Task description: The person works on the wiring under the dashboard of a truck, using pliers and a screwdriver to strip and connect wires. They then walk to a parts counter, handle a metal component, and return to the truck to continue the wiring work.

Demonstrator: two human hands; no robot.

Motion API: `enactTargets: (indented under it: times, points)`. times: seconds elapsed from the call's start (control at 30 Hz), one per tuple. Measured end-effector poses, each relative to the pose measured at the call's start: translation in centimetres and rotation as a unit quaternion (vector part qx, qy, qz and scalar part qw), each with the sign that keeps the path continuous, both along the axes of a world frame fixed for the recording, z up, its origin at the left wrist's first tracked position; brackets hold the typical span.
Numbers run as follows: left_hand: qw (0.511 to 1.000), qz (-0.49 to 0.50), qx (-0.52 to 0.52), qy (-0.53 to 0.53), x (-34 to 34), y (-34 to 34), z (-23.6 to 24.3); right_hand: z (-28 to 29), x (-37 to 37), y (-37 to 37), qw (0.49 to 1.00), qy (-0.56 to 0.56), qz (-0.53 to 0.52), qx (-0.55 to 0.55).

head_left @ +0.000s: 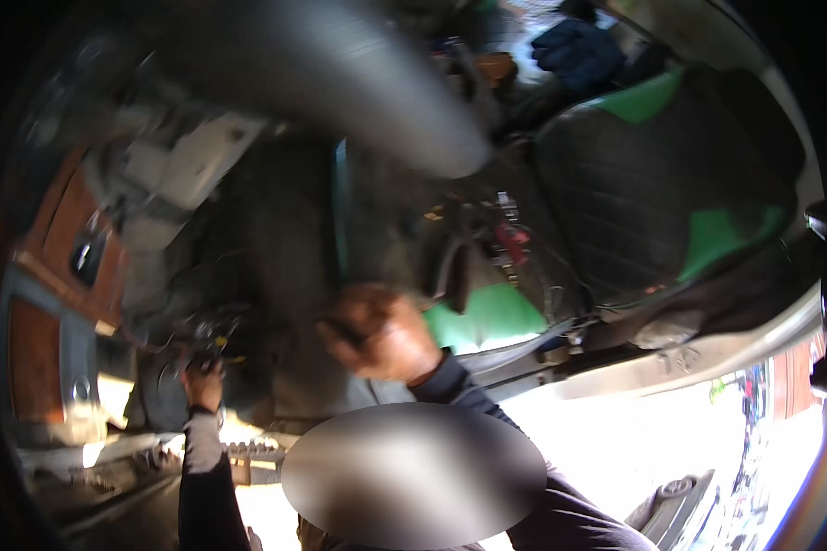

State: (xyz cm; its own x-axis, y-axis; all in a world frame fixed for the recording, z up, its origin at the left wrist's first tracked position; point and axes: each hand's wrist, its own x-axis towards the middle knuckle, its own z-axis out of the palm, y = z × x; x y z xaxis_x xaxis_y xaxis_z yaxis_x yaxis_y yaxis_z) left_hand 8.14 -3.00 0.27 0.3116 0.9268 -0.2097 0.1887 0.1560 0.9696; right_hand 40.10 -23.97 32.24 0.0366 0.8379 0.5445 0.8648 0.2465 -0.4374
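My left hand point(204, 384) reaches into a dark hollow at the lower left, beside loose wires and a small yellow part point(219, 342). Its fingers are curled around something dark that I cannot make out. My right hand point(381, 332), blurred, hangs just left of the green patch point(487, 317) on a black seat cushion. The fingers of that hand look curled in, and whatever they may hold is hidden. On the cushion lie a red item point(513, 243) and several small metal pieces, too blurred to name.
A thick grey bar point(386, 83) slants across the top, close by. The black and green seat backrest point(652, 174) stands at the right, with dark blue cloth point(579, 55) beyond it. Wood-coloured trim point(69, 225) runs along the left. A vehicle point(680, 505) shows outside.
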Motion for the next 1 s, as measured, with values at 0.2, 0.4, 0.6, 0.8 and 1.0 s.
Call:
enactTargets:
  times: [0.2, 0.4, 0.6, 0.8, 1.0]
  points:
    - [0.999, -0.024, -0.040, -0.017, -1.1, -1.0, -1.5, 0.9, -0.1, 0.4, 0.999, 0.027, 0.011, -0.015]
    - [0.992, -0.018, 0.043, 0.114, -5.4, -5.5, 1.6, 3.9, 1.8, -2.3, 0.967, 0.239, 0.044, 0.075]
    - [0.990, -0.018, -0.030, 0.134, -10.8, -13.1, 4.1, 8.0, 15.7, -5.7, 0.957, -0.078, -0.279, -0.030]
    - [0.980, 0.045, -0.166, 0.104, -12.8, -19.5, 5.2, 4.2, 19.0, -5.9, 0.900, -0.207, -0.327, -0.198]
    - [0.989, 0.024, -0.117, 0.091, -8.9, -19.6, 7.4, 4.8, 18.3, -4.0, 0.881, -0.266, -0.344, -0.187]
